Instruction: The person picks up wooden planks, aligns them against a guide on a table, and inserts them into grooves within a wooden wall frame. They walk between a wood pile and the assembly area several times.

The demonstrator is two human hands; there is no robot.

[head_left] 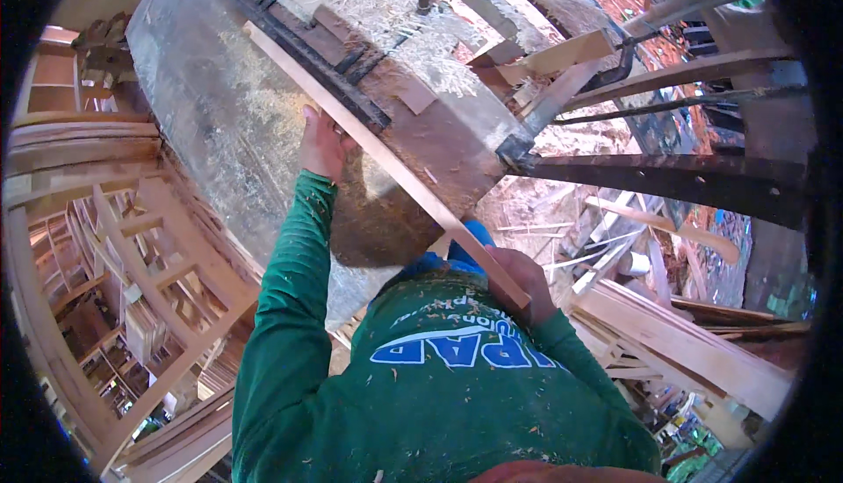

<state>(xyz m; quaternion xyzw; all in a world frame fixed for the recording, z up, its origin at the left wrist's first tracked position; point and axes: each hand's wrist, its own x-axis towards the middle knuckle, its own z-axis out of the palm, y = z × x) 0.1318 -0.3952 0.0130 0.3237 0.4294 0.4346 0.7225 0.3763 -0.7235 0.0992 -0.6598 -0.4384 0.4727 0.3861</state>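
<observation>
A long, narrow wooden strip (399, 167) runs slantwise from the far left over the worktable to the front of my body. Its far part lies along a dark straight fence (320, 70) on the table. My left hand (325, 145) grips the strip's left side near the middle, thumb pointing forward and the other fingers partly hidden at the wood. Close to my waist, my right hand (522, 281) is closed around the strip's near end. That end sticks out past the table's edge.
Sawdust and shavings cover much of the worktable (211, 105). Wooden frames (167, 255) stand at the left. Dark beams (667, 176) reach in from the right, above scattered offcuts. Stacked boards (685, 342) lie at the lower right.
</observation>
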